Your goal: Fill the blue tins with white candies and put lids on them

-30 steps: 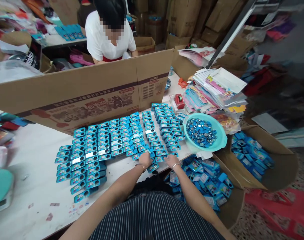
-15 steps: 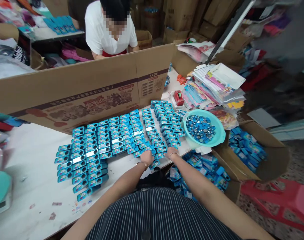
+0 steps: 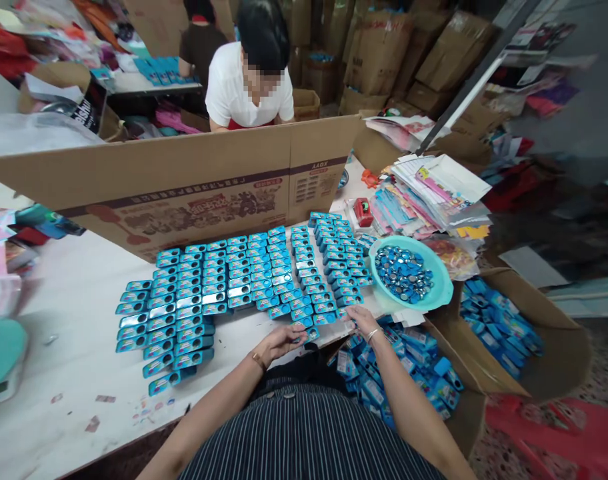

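A white table (image 3: 74,287) runs under the work, reaching well to the left of the left hand (image 3: 279,341) and beyond the right hand (image 3: 363,321). Ahead of both hands, past the rows, a long printed cardboard panel (image 3: 209,160) stands upright, and behind it is a person in a white top (image 3: 221,87). Blue cases (image 3: 189,312), each with a dark round opening, stand in close rows from just beside the fingers outward, ahead and to the left. An open carton (image 3: 471,417) filled with loose blue packs (image 3: 404,367) sits below and right of the right hand; a second carton (image 3: 559,333) of them lies farther right. Beyond the right hand, a pile of papers (image 3: 449,177) lies farther off than a turquoise bowl (image 3: 441,288) holding small round pieces (image 3: 401,273). The left fingers touch the nearest cases at the table's front edge, while the right fingertips meet the near end of a row; whether either hand is clenched on a case, I cannot tell. Smaller still, a red tape dispenser (image 3: 363,212) sits ahead of the right hand, past the rows.
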Tool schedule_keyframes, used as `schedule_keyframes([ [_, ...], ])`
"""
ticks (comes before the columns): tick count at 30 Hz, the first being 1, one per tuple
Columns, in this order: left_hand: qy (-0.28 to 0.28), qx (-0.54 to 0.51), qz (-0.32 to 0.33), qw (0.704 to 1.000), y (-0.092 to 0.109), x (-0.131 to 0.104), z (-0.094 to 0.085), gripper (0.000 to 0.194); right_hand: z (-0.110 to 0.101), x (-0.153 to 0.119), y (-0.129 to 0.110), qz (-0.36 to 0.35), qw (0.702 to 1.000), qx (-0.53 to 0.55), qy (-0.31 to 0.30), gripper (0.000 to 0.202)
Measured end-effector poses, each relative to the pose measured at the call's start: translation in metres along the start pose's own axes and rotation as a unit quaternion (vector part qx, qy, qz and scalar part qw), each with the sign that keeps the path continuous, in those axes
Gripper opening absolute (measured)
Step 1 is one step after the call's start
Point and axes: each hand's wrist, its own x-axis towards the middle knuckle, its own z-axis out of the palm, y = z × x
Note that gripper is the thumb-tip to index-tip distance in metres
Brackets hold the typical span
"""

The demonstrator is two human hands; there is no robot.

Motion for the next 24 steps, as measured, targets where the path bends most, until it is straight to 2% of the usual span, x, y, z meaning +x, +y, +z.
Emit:
schedule_keyframes([
  [4,0.001,-0.084,-0.007,0.996,-0.005,0.011,0.003,0.017,0.021,0.011,-0.020,-0.062,0.973,-0.221,0.037,0.023],
  [5,0.005,-0.096,-0.009,0.995,-0.005,0.013,0.003,0.017,0.027,0.012,-0.024,-0.082,0.958,-0.272,0.047,0.025],
  [8,0.018,-0.115,-0.011,0.993,-0.005,0.016,0.005,0.017,0.041,0.012,-0.031,-0.127,0.884,-0.444,0.071,0.033],
  [10,0.024,-0.118,-0.007,0.993,-0.005,0.014,0.005,0.016,0.046,0.010,-0.029,-0.132,0.856,-0.495,0.074,0.038],
  [12,0.026,-0.112,-0.003,0.993,-0.003,0.010,0.006,0.015,0.049,0.007,-0.024,-0.141,0.842,-0.516,0.068,0.041],
  [16,0.039,-0.072,0.002,0.997,0.001,0.007,0.010,0.020,0.046,0.001,-0.012,-0.156,0.845,-0.509,0.049,0.044],
  [18,0.075,0.023,0.033,0.996,0.003,0.009,0.014,0.025,0.043,0.001,-0.011,-0.154,0.864,-0.474,0.064,0.043],
  [21,0.141,0.207,0.088,0.964,0.006,0.014,0.023,0.033,0.037,0.007,-0.021,-0.101,0.901,-0.414,0.079,0.038],
  [24,0.164,0.322,0.108,0.926,0.009,0.022,0.035,0.036,0.033,0.020,-0.036,-0.025,0.913,-0.403,0.050,0.035],
])
